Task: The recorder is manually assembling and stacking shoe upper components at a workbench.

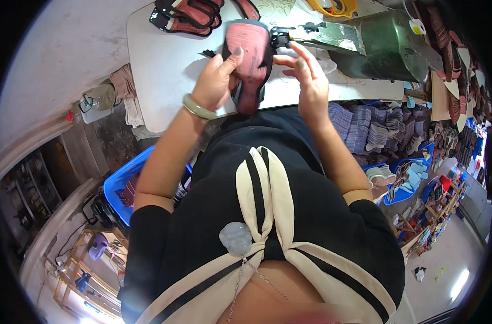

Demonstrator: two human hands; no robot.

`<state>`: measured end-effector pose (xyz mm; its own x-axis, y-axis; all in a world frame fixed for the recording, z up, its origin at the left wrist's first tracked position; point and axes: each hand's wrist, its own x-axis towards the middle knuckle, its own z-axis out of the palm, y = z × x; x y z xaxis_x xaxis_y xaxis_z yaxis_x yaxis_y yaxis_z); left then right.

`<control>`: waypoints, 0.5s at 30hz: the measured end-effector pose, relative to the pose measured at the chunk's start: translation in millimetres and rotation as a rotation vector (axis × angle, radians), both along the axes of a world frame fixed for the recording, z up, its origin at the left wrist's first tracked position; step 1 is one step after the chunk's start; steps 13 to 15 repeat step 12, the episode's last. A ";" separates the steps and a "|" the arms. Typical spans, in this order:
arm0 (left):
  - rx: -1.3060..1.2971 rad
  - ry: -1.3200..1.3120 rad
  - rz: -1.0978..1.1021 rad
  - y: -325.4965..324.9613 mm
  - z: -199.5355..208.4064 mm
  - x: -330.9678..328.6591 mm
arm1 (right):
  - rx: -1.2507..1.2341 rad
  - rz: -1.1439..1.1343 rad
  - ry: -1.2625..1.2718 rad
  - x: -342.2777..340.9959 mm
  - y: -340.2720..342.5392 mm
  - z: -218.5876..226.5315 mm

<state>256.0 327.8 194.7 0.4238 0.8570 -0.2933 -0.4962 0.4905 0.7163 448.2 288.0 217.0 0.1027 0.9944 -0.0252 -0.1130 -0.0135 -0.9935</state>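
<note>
A reddish-pink slipper sole (248, 46) with black edging is tilted up over the white worktable, its narrow end toward my body. My left hand (216, 78) grips its left side, thumb lying on the pink face. Just right of the sole is my right hand (309, 81), fingers bent and apart, with nothing visible between them. Its fingertips are close to the black needle-end parts (281, 39) of a green sewing machine (389, 46). Whether they touch the black edging there, I cannot tell.
More black-edged pink pieces (189, 15) lie at the table's far left, and a yellow basket (335, 6) stands at the back. Striped stacks (356, 127) sit below the table at right. A blue bin (128, 181) stands by my left arm; blue bins (402, 186) with footwear are at right.
</note>
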 end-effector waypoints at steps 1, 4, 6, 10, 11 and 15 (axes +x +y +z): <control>0.026 0.187 -0.256 13.0 -10.9 -12.6 | -0.179 0.116 0.198 19.5 10.5 -17.4; 0.490 0.444 -0.740 57.0 4.6 -3.1 | -0.413 0.545 0.290 48.9 25.3 -26.1; 0.078 0.379 -0.889 79.1 32.6 14.2 | -0.528 0.475 0.265 48.0 23.0 -25.3; 0.988 0.792 -0.893 152.1 9.8 50.6 | -0.467 0.312 0.167 43.0 33.0 -50.3; 0.886 0.858 -0.999 162.5 14.1 63.8 | -0.481 0.191 0.182 39.2 36.3 -57.1; 0.778 0.924 -1.098 171.0 14.3 75.7 | -0.502 0.174 0.217 41.3 41.2 -64.9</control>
